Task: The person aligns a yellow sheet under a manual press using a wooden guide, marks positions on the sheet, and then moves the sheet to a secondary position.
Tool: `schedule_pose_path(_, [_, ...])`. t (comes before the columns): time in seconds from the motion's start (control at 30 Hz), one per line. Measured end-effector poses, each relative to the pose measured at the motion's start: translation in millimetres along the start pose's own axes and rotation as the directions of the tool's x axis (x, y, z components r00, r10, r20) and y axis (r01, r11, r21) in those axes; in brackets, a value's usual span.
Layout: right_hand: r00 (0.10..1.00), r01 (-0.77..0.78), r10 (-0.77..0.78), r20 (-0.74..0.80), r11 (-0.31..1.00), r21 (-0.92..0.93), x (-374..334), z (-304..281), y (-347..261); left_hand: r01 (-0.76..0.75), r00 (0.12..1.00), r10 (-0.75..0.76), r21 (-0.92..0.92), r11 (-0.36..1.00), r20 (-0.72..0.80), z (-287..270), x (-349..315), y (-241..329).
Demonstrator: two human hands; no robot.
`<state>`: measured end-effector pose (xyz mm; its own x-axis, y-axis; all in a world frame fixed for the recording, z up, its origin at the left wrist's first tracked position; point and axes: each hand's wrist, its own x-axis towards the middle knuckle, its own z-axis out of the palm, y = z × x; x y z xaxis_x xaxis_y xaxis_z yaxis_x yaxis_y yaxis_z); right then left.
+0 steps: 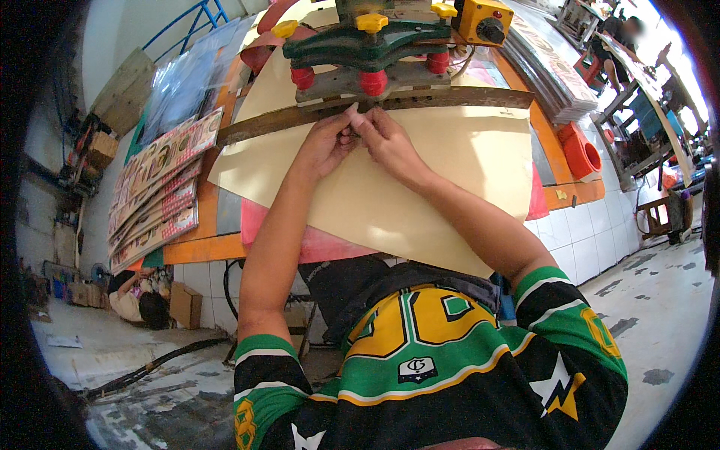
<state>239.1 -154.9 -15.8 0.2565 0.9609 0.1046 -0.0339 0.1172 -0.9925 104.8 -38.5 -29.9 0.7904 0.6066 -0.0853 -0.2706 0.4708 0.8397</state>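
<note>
My left hand (328, 145) and my right hand (392, 147) meet at the near edge of a long brown metal bar (266, 126). Both have their fingertips pinched together. Whatever lies between the fingers is too small or hidden to make out. Beneath my hands and wrists spreads a large cream sheet (457, 161), its far edge along the bar. Just beyond the bar stands a dark green machine head (337, 51) with yellow knobs (372, 22) on top and red round fittings (373, 82) below.
Stacked printed boards (161, 180) fan out at the table's left, near clear plastic sheets (180, 82). To the right are another printed stack (551, 75), a red-orange container (582, 154) and a yellow control box (484, 22). Two people (626, 37) (139, 296) are farther off.
</note>
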Motion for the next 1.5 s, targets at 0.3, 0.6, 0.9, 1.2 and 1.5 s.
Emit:
schedule_pose_path(0.3, [0.961,0.215,-0.275,-0.02,0.795,-0.567,-4.5,3.6,-6.4,-0.006,0.998,0.009,0.045,0.999,-0.056,-3.1,2.4,-0.7])
schedule_pose_path(0.6, [0.938,0.274,-0.346,-0.011,0.762,-0.587,-5.8,2.1,-9.9,-0.034,0.987,0.039,0.03,0.999,-0.154,8.6,1.1,-3.1])
schedule_pose_path(0.9, [0.975,0.204,-0.22,0.004,0.895,-0.397,-2.0,2.9,-4.2,-0.051,0.993,0.047,-0.04,0.998,-0.108,2.7,3.6,-1.2])
schedule_pose_path(1.2, [0.914,0.384,-0.4,0.067,0.8,-0.462,-11.0,3.7,-8.4,-0.034,0.98,0.015,-0.092,0.995,-0.197,11.5,-9.4,3.2])
schedule_pose_path(1.5, [0.933,0.268,-0.317,-0.172,0.929,-0.256,4.6,-7.3,7.9,-0.002,1.0,0.0,0.16,0.987,0.013,6.2,-20.1,9.2])
